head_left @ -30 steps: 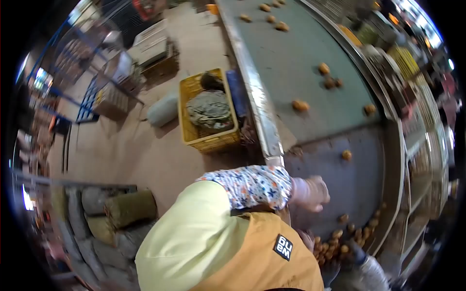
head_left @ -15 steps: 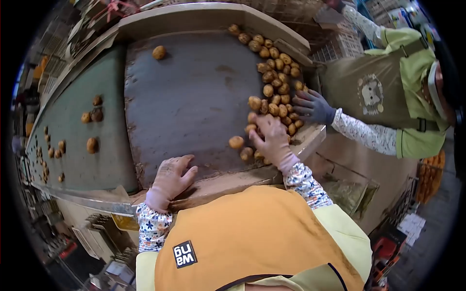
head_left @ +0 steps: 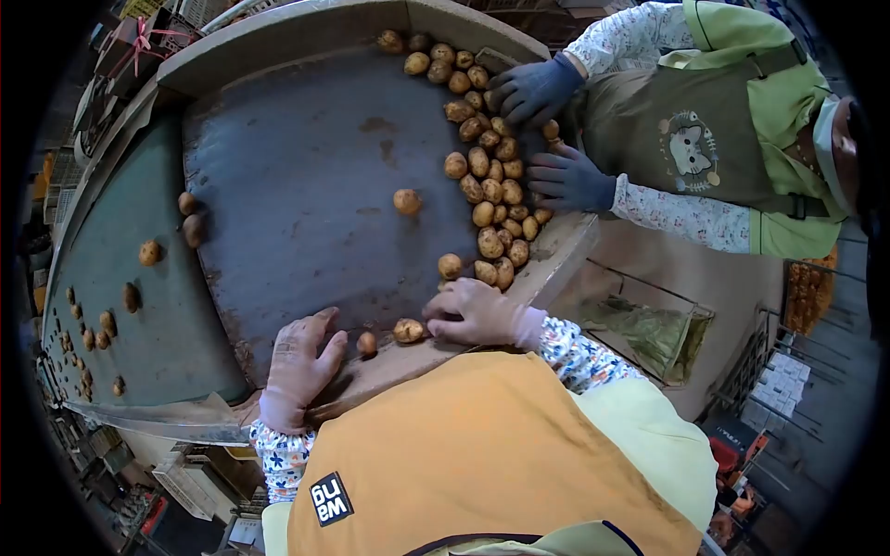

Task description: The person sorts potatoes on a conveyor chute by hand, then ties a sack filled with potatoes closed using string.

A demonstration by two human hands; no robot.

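My left hand (head_left: pixel 301 366), in a thin pinkish glove, rests at the near edge of the dark sorting surface (head_left: pixel 297 185). Its thumb stands apart from the fingers and nothing is in it. A small brown potato (head_left: pixel 367 344) lies just right of that thumb. My right hand (head_left: pixel 477 313), gloved alike, reaches low over the surface with thumb and fingers apart. Close to its fingertips is a yellowish potato (head_left: pixel 408 330); whether they touch, I cannot tell. Another potato (head_left: pixel 450 266) sits just beyond its fingers. Several more potatoes (head_left: pixel 491 190) are bunched along the right end.
A co-worker's two grey-gloved hands (head_left: pixel 570 180) are at the right end, beside the bunched potatoes. To the left, a green conveyor belt (head_left: pixel 139 334) carries scattered potatoes. A raised wooden rim (head_left: pixel 287 42) borders the far side. A green bag (head_left: pixel 640 329) hangs in a frame at right.
My right hand has moved left and nearer to me, away from the bunch. Potatoes now lie between my hands. The co-worker's second hand has come onto the potatoes. The view has shifted.
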